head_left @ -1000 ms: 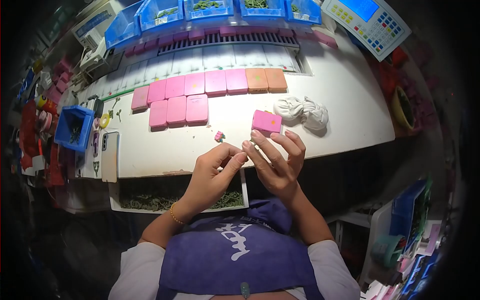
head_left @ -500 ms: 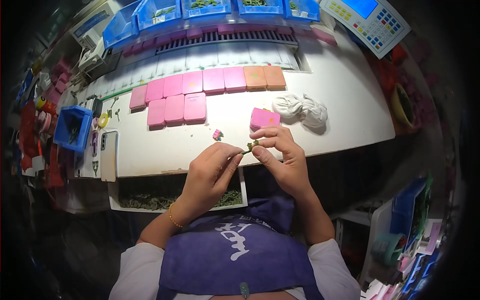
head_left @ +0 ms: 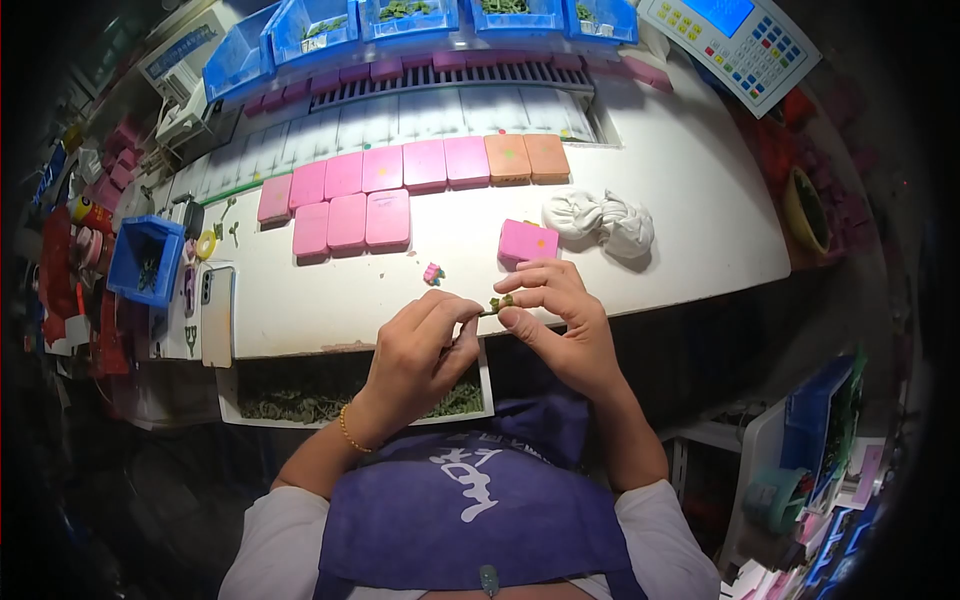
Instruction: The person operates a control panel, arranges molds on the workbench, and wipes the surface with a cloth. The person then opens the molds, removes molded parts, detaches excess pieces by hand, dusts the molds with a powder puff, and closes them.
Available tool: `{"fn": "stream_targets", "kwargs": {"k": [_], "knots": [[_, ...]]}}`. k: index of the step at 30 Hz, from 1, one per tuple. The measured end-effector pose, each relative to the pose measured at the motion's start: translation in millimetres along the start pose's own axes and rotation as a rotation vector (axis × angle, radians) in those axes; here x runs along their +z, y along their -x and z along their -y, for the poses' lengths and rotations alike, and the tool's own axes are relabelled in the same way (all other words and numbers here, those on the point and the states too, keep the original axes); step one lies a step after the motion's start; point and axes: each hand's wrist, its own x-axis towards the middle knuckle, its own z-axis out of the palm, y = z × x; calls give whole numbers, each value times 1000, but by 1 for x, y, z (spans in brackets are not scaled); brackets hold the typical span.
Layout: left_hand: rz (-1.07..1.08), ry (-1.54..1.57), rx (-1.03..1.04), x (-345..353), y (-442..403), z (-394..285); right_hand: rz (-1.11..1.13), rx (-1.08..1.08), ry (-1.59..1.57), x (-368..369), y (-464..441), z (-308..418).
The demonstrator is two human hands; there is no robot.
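My left hand (head_left: pixel 415 345) pinches one end of a small green piece with a thin stem (head_left: pixel 500 303) between thumb and fingertips. My right hand (head_left: pixel 568 330) holds the knobbly other end between thumb and index finger, with its remaining fingers spread. Both hands are just over the front edge of the white table. Beyond my right fingertips lies a pink block (head_left: pixel 525 240) with an orange dot. A tiny pink and blue figure (head_left: pixel 433 273) rests beyond my left hand. The exact shape of the green piece is partly hidden by my fingers.
Pink blocks (head_left: pixel 387 218) and orange blocks (head_left: pixel 508 158) stand in rows. A white cloth (head_left: pixel 605 222) lies to the right, a phone (head_left: pixel 217 315) and blue bin (head_left: pixel 147 258) left. Below the edge is an open drawer (head_left: pixel 232 412) of green pieces. A keypad device (head_left: pixel 735 50) sits back right.
My hands keep hold of the green piece; it has turned slightly, and its stem now shows less between my fingers. The left fingertips have curled in a little. The table items stay put.
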Motion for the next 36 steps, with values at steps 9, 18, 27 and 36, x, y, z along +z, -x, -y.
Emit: {"fn": "stream_targets", "kwargs": {"k": [9,18,27,36], "knots": [[-21,125,-244,5,13,7,-45,12,-15,-7,-7,-11],[237,-29,-414,-2,87,43,-440,192,323,-116,-151,-79],[293,-46,-497,-11,75,39,-215,-25,428,-119,-233,-88],[326,1080,-964,1,42,41,270,-197,707,-27,-63,-69]]}}
